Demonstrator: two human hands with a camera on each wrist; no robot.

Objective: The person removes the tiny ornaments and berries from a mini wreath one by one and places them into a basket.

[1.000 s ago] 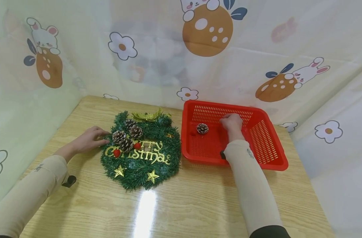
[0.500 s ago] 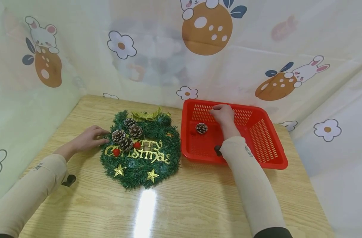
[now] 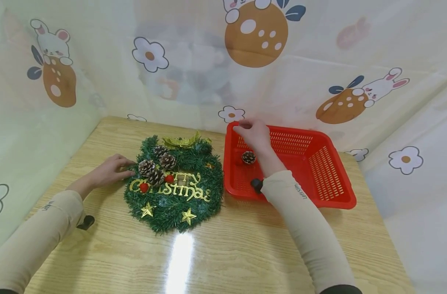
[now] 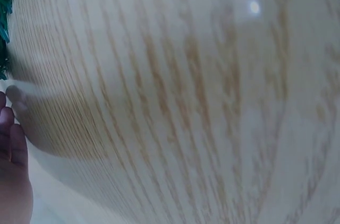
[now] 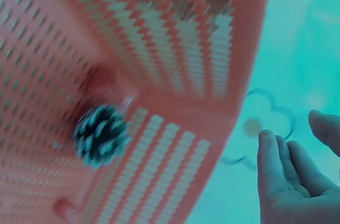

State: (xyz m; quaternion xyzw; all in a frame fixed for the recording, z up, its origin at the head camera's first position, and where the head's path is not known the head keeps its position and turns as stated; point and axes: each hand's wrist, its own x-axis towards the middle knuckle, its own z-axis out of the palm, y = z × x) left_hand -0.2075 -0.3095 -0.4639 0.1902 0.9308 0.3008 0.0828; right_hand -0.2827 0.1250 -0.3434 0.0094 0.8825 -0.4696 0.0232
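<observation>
Shiny, bristly and soft surfaces
The worktop (image 3: pixel 242 249) looks like smooth, shiny wood. The basket (image 3: pixel 330 163) is glossy red plastic. The wreath (image 3: pixel 170 206) is rough and bristly, with shiny gold letters (image 3: pixel 191 193) and stars (image 3: pixel 188 216). The cones (image 3: pixel 168 161) look rough and woody. The sleeves (image 3: pixel 300 220) are matt cloth.

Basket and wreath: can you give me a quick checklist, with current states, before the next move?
1. Wreath lying face up on the table: ok.
2. Left grip beside the wreath's edge: ok.
3. Left grip firmly touching the wreath: cannot tell.
4. Right grip holding something: not ok, nothing shows in it.
5. Pine cone inside the basket: ok.
6. Gold lettering fully uncovered: not ok, partly hidden.
</observation>
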